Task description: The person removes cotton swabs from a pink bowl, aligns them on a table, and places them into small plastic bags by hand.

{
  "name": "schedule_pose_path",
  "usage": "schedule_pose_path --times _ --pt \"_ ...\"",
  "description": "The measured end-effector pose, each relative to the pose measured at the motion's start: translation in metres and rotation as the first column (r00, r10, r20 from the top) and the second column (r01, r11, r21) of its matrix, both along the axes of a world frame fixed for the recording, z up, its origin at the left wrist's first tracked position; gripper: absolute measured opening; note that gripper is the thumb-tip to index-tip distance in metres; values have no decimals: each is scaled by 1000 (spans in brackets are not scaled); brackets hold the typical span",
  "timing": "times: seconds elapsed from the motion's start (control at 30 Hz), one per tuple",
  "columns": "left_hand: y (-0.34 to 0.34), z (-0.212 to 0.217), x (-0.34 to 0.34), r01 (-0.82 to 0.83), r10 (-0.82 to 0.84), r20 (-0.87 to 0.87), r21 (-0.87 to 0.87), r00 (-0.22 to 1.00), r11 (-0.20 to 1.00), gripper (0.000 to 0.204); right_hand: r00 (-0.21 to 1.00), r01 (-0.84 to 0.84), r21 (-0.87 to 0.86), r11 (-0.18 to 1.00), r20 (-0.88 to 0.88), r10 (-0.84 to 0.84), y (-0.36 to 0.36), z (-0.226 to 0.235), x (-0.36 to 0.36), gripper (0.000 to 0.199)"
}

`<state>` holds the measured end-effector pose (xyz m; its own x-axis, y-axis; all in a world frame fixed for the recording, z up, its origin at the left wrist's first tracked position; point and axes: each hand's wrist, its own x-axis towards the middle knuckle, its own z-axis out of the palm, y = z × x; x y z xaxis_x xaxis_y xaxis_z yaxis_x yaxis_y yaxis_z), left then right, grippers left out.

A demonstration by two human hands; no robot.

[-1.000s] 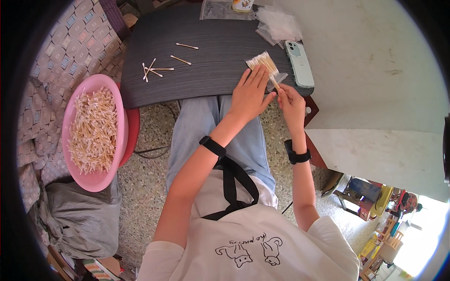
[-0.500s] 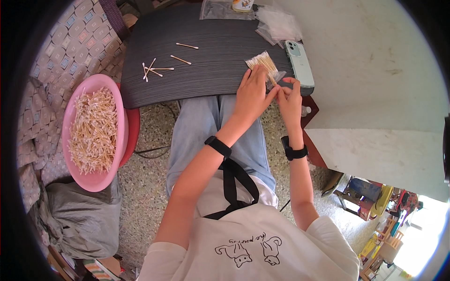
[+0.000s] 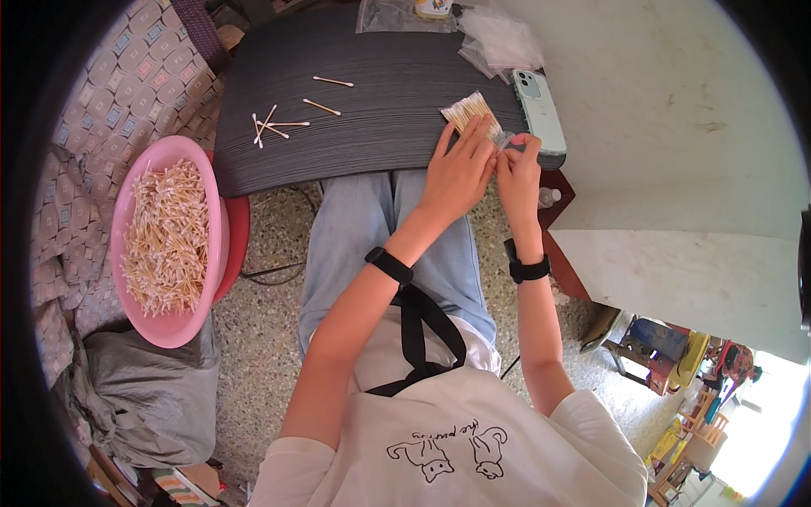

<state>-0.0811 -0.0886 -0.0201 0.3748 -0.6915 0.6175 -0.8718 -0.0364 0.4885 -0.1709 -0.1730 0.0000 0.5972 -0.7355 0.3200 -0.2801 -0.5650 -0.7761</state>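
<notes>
The left hand (image 3: 460, 169) lies with fingers spread flat over a bundle of cotton swabs (image 3: 470, 112), pressing it against the dark tabletop (image 3: 372, 101) near the table's right front corner. The right hand (image 3: 517, 167) sits just beside it, thumb and fingertips pinched on the clear wrapper (image 3: 505, 140) at the bundle's near end. A pale green phone (image 3: 541, 110) lies just right of the bundle, at the table edge. Loose swabs (image 3: 274, 127) lie scattered well apart to the left on the tabletop. Clear plastic bags (image 3: 498, 38) rest at the far edge. A pink basin (image 3: 182, 325) heaped with swabs stands beside the table, left of the person's knees.
</notes>
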Motion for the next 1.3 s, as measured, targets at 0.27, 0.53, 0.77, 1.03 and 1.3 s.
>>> schedule_pose_path --times 0.27,0.53,0.77,1.03,1.3 --pt "-2 -2 2 31 -32 11 63 999 998 36 997 -8 -53 999 -77 4 -9 1 13 24" --pt "1 -3 5 64 -59 -53 90 997 994 43 999 44 -66 997 8 -43 10 5 1 23" --pt "-1 -7 6 60 -57 -42 63 997 996 43 996 22 -220 975 89 -2 8 -9 -9 16" --pt "-2 -7 6 82 -77 -75 69 994 994 42 994 57 -221 974 106 -34 6 -13 0 7" --pt "-1 -7 8 81 -76 -73 68 994 994 44 994 69 -321 945 107 -36 2 -20 8 13"
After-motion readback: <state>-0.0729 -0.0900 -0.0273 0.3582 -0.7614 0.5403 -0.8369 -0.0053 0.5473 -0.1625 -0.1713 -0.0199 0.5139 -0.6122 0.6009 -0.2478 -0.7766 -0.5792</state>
